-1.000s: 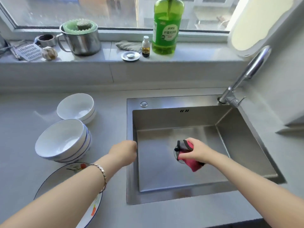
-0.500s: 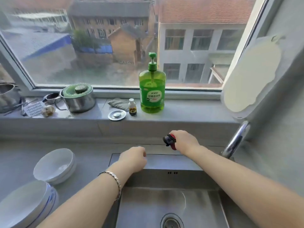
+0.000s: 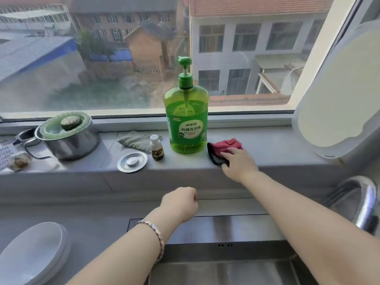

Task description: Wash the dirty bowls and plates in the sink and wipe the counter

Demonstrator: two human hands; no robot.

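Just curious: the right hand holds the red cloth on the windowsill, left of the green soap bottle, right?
Not left. The head view shows the right hand holding the red cloth on the windowsill, just right of the green soap bottle.

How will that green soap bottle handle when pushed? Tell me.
Likely heavy: the green soap bottle looks nearly full. Its broad base on the windowsill should slide rather than tip, though pushing the tall pump might topple it.
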